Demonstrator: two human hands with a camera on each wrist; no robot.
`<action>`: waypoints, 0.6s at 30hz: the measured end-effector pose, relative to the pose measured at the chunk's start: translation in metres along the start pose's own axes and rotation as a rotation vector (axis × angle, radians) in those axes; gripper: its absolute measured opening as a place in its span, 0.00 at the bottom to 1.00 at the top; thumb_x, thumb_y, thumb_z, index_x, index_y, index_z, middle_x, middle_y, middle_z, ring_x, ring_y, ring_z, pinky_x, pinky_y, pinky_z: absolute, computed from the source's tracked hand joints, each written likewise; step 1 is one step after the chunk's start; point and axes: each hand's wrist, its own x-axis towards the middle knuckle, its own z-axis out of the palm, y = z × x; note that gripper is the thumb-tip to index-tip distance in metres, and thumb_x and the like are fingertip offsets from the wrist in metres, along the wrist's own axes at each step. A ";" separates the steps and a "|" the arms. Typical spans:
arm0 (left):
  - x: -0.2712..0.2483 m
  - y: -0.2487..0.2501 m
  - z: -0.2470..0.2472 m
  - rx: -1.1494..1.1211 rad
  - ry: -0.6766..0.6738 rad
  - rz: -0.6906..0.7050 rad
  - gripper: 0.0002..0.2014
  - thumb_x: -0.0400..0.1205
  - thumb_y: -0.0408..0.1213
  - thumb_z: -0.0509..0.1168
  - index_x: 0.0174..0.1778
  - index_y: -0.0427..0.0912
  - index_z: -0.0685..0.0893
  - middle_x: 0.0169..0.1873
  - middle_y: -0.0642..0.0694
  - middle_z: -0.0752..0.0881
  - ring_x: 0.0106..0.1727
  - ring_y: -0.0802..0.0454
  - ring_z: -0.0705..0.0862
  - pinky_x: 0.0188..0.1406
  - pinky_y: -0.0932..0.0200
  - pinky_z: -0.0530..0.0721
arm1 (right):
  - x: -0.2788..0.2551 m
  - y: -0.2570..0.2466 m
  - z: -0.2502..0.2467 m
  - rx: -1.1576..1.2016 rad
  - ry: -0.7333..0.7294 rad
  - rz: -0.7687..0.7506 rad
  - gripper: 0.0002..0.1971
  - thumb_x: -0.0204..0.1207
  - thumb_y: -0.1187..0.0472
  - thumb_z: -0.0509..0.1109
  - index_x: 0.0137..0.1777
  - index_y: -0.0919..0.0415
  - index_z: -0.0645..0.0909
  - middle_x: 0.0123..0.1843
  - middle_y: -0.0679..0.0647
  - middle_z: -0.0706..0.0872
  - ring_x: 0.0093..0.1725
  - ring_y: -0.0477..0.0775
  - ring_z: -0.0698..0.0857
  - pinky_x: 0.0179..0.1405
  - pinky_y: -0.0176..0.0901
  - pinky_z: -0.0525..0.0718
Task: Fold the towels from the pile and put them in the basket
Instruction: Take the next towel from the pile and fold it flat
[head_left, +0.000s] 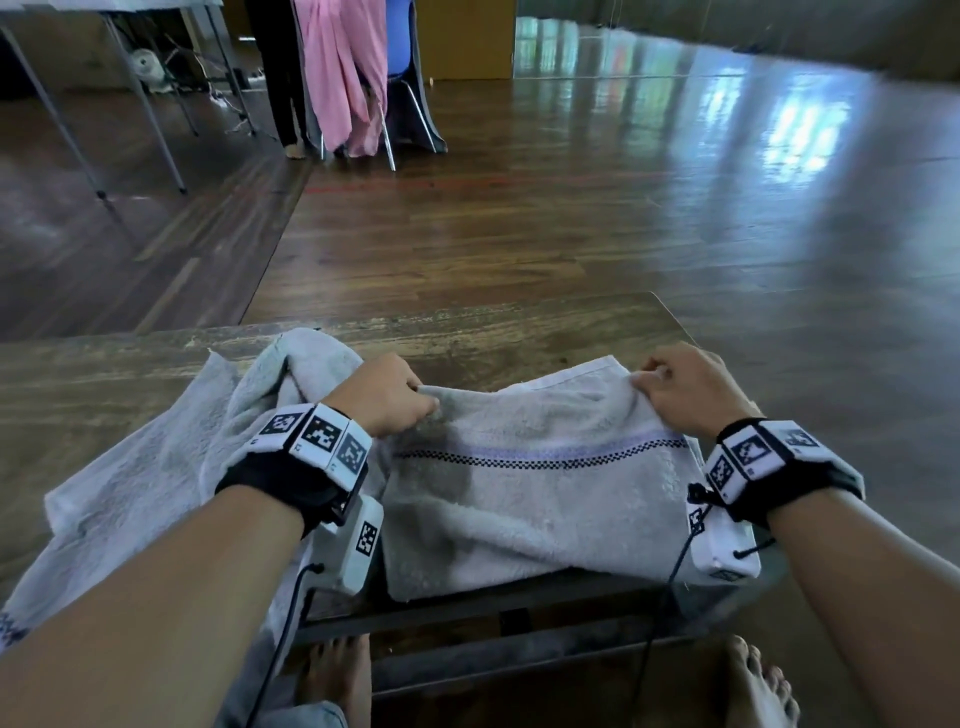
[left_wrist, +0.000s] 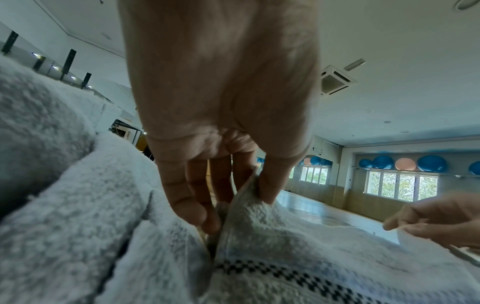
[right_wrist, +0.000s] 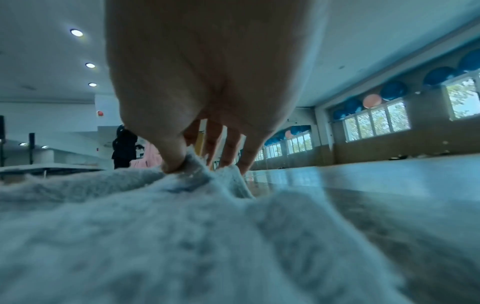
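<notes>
A pale grey towel with a checked stripe lies partly folded on the wooden table. My left hand pinches its far left corner, thumb and fingers closed on the cloth. My right hand pinches the far right corner. Both corners are lifted slightly off the table. A second rumpled grey towel lies to the left, under my left forearm. No basket is in view.
The table's far edge is just beyond my hands, with dark wooden floor past it. A chair draped in pink cloth and a person's legs stand far back left. My bare feet show below the table.
</notes>
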 end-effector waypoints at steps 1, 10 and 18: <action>0.001 -0.001 0.001 -0.009 0.008 -0.012 0.19 0.82 0.38 0.67 0.26 0.36 0.75 0.24 0.36 0.76 0.27 0.45 0.73 0.31 0.53 0.72 | 0.004 -0.002 0.003 -0.011 -0.034 -0.060 0.09 0.80 0.55 0.72 0.39 0.55 0.83 0.53 0.53 0.86 0.55 0.58 0.84 0.53 0.45 0.75; 0.007 -0.004 -0.002 -0.025 0.101 0.022 0.14 0.83 0.43 0.68 0.37 0.38 0.88 0.24 0.51 0.80 0.26 0.57 0.76 0.25 0.62 0.71 | 0.011 -0.001 0.003 -0.128 -0.211 -0.126 0.10 0.79 0.50 0.69 0.36 0.48 0.81 0.33 0.47 0.86 0.37 0.54 0.84 0.41 0.52 0.86; 0.002 0.004 -0.002 -0.022 0.030 -0.023 0.16 0.81 0.37 0.69 0.30 0.30 0.83 0.31 0.30 0.81 0.32 0.44 0.75 0.34 0.52 0.79 | 0.001 0.007 0.007 -0.114 -0.214 -0.210 0.06 0.81 0.58 0.72 0.44 0.58 0.85 0.48 0.48 0.81 0.53 0.55 0.79 0.55 0.47 0.74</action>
